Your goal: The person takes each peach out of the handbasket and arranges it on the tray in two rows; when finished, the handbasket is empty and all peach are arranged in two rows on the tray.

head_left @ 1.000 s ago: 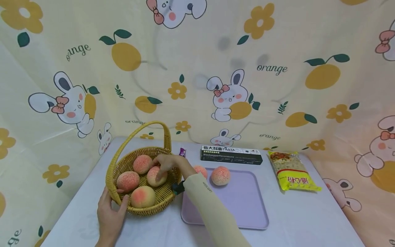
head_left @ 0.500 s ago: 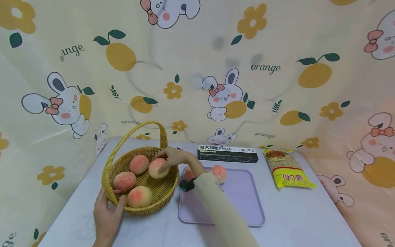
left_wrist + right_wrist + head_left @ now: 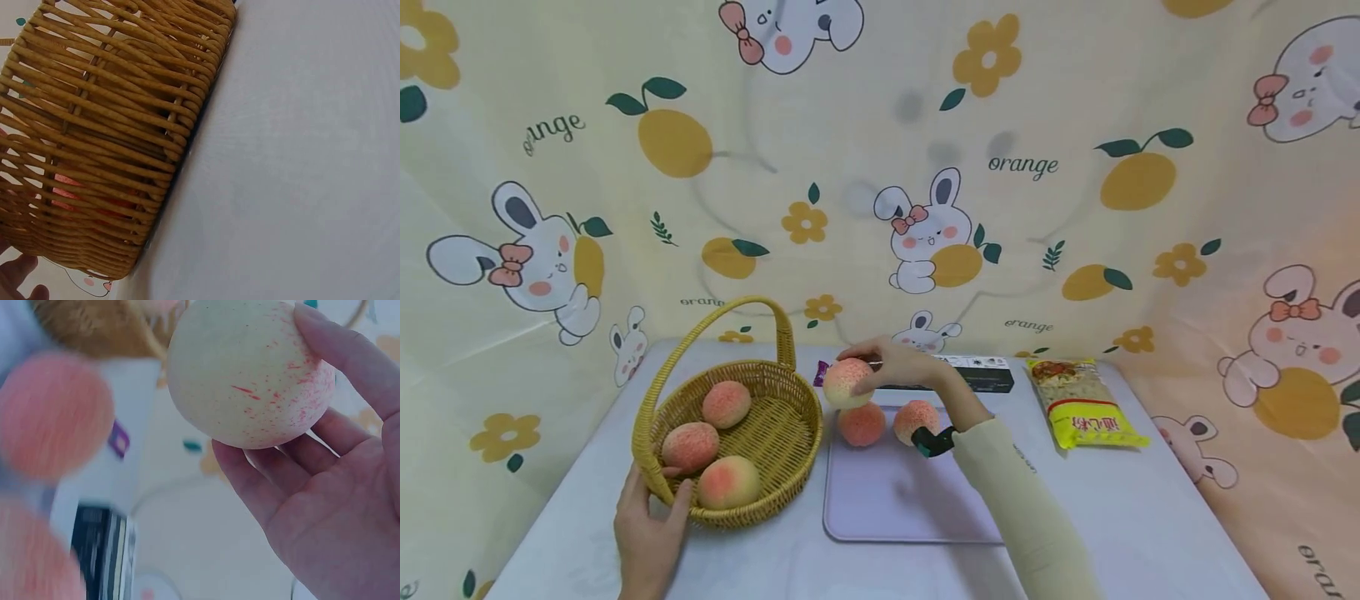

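My right hand [image 3: 901, 367] pinches a pale peach [image 3: 844, 385] with red speckles, held in the air above the back left of the lilac tray [image 3: 887, 512]. In the right wrist view, the thumb and fingers lie around this peach [image 3: 244, 375]. Two more peaches sit on the tray's far side, a pinker peach [image 3: 861, 425] and a speckled peach [image 3: 914, 417] partly behind the wrist strap. My left hand [image 3: 651, 529] grips the near-left rim of the wicker basket [image 3: 775, 442], thumb over the edge. Inside the basket lie three peaches, one paler peach [image 3: 728, 483] nearest me.
Behind the tray stands a black-and-white pasta box [image 3: 988, 379], partly hidden by my right hand. A yellow-and-clear food bag [image 3: 1084, 408] lies at the right. A small purple packet [image 3: 820, 372] is behind the basket. The basket's tall handle [image 3: 700, 333] arches over it.
My right hand has lifted a peach out of the basket and carried it right, over the tray. My left hand keeps its grip on the basket. The head view has shifted slightly right.
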Demonstrator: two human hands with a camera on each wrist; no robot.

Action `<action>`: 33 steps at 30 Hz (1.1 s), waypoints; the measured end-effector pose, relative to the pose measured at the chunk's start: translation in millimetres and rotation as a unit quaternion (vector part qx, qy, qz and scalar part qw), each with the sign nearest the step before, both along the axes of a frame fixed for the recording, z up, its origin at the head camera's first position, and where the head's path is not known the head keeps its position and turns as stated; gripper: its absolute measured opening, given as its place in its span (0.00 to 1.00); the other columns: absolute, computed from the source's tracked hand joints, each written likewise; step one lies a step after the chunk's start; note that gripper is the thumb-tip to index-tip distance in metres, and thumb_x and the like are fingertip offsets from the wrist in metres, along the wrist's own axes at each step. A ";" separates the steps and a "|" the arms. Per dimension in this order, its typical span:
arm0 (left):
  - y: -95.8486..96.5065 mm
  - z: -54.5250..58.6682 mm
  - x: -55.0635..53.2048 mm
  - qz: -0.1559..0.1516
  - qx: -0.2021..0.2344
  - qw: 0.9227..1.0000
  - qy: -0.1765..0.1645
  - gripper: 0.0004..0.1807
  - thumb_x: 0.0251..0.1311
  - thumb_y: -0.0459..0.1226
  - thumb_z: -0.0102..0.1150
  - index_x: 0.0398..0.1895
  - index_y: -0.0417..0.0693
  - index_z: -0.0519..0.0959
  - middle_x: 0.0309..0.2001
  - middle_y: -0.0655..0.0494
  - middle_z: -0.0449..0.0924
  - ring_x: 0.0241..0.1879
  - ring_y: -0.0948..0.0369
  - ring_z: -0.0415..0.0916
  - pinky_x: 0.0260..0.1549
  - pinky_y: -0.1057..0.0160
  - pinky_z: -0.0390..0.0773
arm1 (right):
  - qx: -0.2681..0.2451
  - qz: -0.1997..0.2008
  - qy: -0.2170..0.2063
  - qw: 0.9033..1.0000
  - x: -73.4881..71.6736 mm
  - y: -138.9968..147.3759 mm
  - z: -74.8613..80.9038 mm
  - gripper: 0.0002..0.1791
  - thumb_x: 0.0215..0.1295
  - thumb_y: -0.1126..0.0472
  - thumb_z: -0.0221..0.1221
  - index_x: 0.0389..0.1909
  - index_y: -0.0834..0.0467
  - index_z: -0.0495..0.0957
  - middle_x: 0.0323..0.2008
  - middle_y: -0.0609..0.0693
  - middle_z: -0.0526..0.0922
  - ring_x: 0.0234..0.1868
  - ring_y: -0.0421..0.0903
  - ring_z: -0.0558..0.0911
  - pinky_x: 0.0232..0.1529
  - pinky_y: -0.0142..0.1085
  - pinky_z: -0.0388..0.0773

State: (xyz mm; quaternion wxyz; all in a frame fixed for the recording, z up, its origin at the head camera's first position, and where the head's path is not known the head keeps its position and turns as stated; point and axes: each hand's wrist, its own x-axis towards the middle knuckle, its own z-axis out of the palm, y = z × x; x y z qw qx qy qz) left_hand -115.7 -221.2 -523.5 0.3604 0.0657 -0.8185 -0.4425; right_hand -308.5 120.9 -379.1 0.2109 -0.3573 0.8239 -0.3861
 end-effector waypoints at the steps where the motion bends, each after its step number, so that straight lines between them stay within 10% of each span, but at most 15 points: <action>1: 0.3 -0.4 0.0 0.000 -0.001 1.000 -0.001 0.14 0.51 0.24 0.69 0.40 0.38 0.78 0.48 0.47 0.76 0.54 0.59 0.70 0.53 0.79 0.58 | 0.000 -0.008 -0.003 1.000 1.2 10.3 0.9 0.31 0.59 0.56 0.69 0.65 0.57 0.75 0.59 0.47 0.79 0.58 0.44 0.76 0.57 0.41 0.73; 27: -3.6 -6.0 -0.5 -0.012 -0.003 1.000 0.015 0.14 0.50 0.23 0.68 0.40 0.36 0.79 0.64 0.43 0.72 0.66 0.70 0.62 0.61 0.76 0.56 | -0.007 -0.160 -0.036 0.986 37.0 177.4 -48.6 0.33 0.58 0.62 0.70 0.65 0.64 0.73 0.59 0.59 0.78 0.55 0.53 0.77 0.54 0.43 0.75; 33: -1.5 -5.4 -1.4 -0.004 0.008 1.000 -0.002 0.16 0.52 0.23 0.69 0.44 0.36 0.79 0.62 0.44 0.73 0.65 0.56 0.67 0.58 0.79 0.57 | -0.012 -0.168 -0.029 0.985 40.1 186.3 -67.1 0.34 0.56 0.63 0.70 0.64 0.67 0.73 0.60 0.61 0.77 0.60 0.57 0.75 0.58 0.48 0.73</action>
